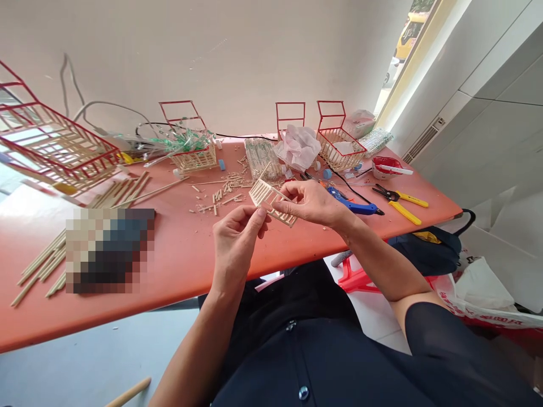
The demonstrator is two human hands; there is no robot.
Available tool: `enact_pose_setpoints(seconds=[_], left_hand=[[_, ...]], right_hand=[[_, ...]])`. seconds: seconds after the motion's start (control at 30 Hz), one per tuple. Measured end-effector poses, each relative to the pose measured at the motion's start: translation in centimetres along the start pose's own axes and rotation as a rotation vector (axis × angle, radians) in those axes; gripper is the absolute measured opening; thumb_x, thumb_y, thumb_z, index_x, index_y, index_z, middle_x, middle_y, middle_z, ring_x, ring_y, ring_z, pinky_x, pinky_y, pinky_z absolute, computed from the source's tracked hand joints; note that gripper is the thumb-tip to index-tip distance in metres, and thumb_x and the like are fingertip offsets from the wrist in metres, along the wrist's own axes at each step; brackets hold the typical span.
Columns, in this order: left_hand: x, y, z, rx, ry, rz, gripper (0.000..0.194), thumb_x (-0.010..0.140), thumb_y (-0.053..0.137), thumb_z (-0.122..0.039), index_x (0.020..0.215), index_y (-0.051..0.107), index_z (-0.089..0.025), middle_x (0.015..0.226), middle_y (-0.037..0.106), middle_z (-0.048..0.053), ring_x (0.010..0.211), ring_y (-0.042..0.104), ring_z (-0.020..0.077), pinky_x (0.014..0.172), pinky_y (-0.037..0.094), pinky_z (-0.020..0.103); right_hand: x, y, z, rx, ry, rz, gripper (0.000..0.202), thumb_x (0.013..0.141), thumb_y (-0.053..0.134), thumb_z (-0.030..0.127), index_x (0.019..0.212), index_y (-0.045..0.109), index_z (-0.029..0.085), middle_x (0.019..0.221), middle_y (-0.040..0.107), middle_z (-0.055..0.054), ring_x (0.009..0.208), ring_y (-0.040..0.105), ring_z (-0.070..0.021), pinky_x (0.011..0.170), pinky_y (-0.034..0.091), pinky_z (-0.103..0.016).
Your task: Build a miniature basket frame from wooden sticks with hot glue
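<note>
Between my hands, above the table's front edge, is a small frame of pale wooden sticks [263, 194] with slat-like bars, tilted. My left hand [238, 234] pinches its near left edge between thumb and fingers. From the right, my right hand [311, 202] grips the frame's other end, its fingers covering part of the bars. Just beyond lie short cut stick pieces [220, 196] scattered on the table. A blue glue gun [356, 207] rests to the right of my right hand, beside pliers with yellow handles [403, 206].
On the orange table [178, 249], a large red-rimmed stick cart [55, 141] stands left, with smaller carts [339, 141] along the wall. Long sticks [46, 260] lie left near a blurred dark object [123, 243]. A red paint bowl [385, 168] sits right.
</note>
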State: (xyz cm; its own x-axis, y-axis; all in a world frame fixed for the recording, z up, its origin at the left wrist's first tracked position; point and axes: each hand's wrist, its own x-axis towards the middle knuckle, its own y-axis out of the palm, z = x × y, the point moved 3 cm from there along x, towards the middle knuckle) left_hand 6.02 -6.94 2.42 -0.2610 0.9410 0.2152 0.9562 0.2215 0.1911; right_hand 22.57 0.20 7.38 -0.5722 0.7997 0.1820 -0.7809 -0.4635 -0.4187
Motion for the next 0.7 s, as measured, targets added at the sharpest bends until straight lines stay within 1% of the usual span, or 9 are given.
enact_pose_setpoints(seconds=[0.2,0.47,0.7], left_hand=[[0.12,0.04,-0.08,0.005,-0.013,-0.037,0.023,0.088,0.084,-0.039,0.078,0.079,-0.019,0.074,0.075,0.004,0.063,0.064,0.0142,0.06,0.049,0.027],[0.08,-0.15,0.11,0.003,-0.008,-0.048,0.02,0.089,0.082,-0.036,0.078,0.079,-0.018,0.074,0.076,0.004,0.064,0.065,0.0137,0.062,0.05,0.027],[0.06,-0.09,0.21,-0.005,-0.012,-0.048,0.022,0.089,0.082,-0.038,0.079,0.078,-0.018,0.075,0.075,0.004,0.065,0.064,0.014,0.063,0.05,0.027]], right_hand=[[0.05,-0.02,0.28,-0.033,-0.017,0.009,0.047,0.083,0.079,0.061,0.079,0.065,0.016,0.076,0.063,-0.001,0.076,0.054,-0.014,0.071,0.042,-0.028],[0.33,0.19,0.17,-0.014,0.002,0.057,0.035,0.083,0.076,0.049,0.08,0.062,0.017,0.077,0.06,0.0,0.073,0.053,-0.0134,0.067,0.041,-0.027],[0.64,0.0,-0.16,-0.005,-0.004,0.103,0.036,0.083,0.077,0.05,0.082,0.062,0.017,0.077,0.061,0.0,0.074,0.053,-0.0136,0.066,0.042,-0.026]])
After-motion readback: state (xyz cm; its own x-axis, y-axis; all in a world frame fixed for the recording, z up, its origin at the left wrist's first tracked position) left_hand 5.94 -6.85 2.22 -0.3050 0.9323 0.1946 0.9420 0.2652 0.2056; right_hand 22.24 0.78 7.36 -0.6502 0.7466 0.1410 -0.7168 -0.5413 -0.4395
